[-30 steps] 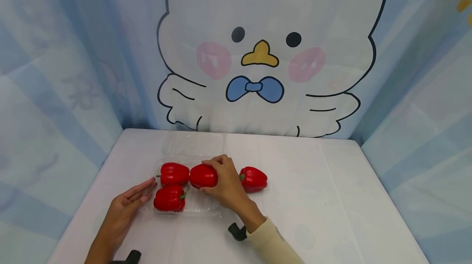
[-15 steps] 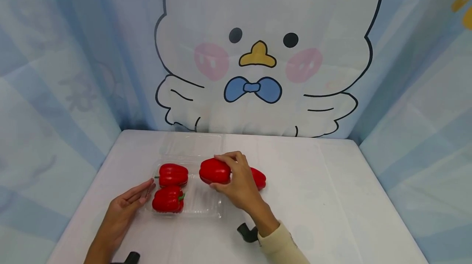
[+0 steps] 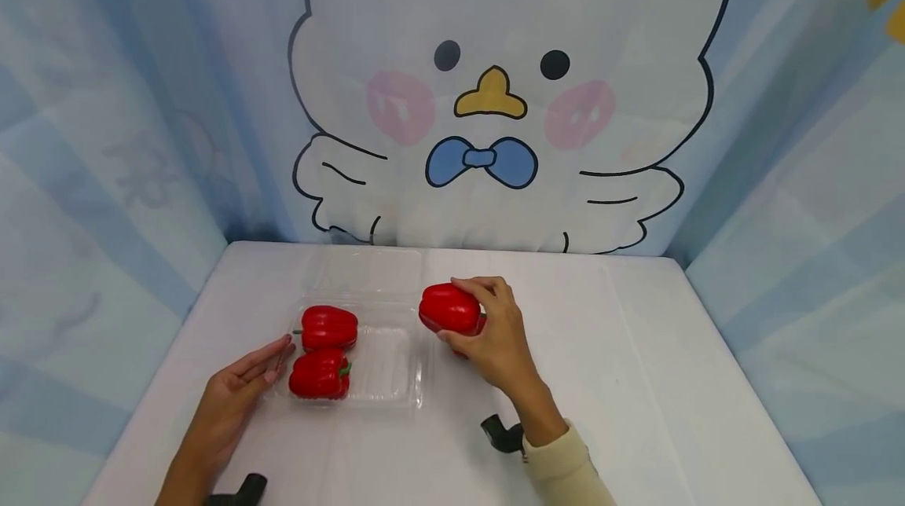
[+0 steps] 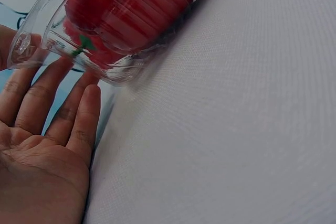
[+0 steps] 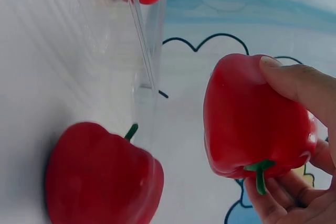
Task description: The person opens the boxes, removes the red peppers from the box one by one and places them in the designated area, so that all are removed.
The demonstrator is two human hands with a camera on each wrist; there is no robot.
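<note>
Between the thumb and fingers of my right hand (image 3: 500,341) is a red bell pepper (image 3: 449,309), raised off the table just right of the clear plastic container (image 3: 385,396). Its green stem points toward the palm in the head view. My left hand (image 3: 229,404) pinches the container's left rim, thumb on one side and fingers on the other. Two red bell peppers lie in the container's left half, one at the back (image 3: 328,327) and one in front (image 3: 320,375). Another red bell pepper (image 5: 105,177) rests on the table, mostly hidden behind the right hand in the head view.
The container's open lid (image 3: 368,270) lies flat behind it. Black wrist mounts (image 3: 503,435) stick out near both wrists. A white cloth covers the table (image 3: 636,380), and printed curtains (image 3: 488,207) hang at its back and sides.
My right hand has lifted the bell pepper out of the container's back middle and carried it right, past the container's right edge. The left hand stays at the left rim.
</note>
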